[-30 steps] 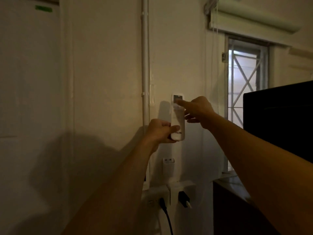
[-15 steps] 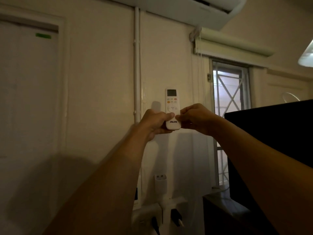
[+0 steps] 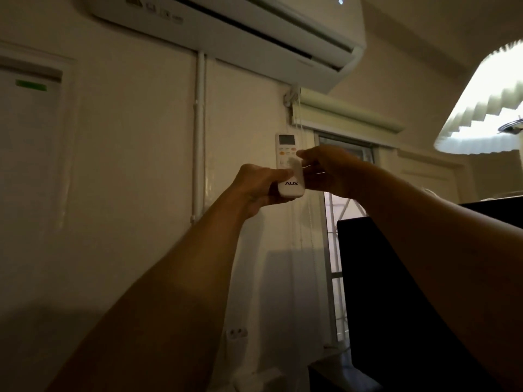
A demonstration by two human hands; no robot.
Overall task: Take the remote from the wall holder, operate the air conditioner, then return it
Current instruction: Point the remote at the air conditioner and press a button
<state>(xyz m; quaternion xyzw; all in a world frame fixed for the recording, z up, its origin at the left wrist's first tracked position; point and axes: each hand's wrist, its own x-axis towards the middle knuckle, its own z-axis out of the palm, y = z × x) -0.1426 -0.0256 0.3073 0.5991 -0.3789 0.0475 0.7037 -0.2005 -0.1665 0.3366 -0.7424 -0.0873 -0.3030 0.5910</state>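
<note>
A white remote [image 3: 286, 145] marked AUX is held upright in front of the wall, its small screen at the top and orange buttons below it. My left hand [image 3: 259, 186] grips its lower part from the left. My right hand [image 3: 325, 171] closes on it from the right, with a fingertip over the button area. The white air conditioner [image 3: 254, 32] hangs on the wall above, at the top of the view. A small white wall holder [image 3: 236, 333] with two holes sits low on the wall, partly hidden behind my left forearm.
A large dark screen [image 3: 424, 278] stands at the right, in front of a barred window [image 3: 335, 236] with a rolled-up blind [image 3: 345, 116]. A lit pleated lampshade [image 3: 481, 123] hangs at the upper right. A white pipe [image 3: 199, 137] runs down the wall; a pale door [image 3: 28, 193] is at the left.
The view has tilted upward, so the air conditioner now fills the top. The remote is held higher. My right hand moved from the remote's bottom end up onto its buttons.
</note>
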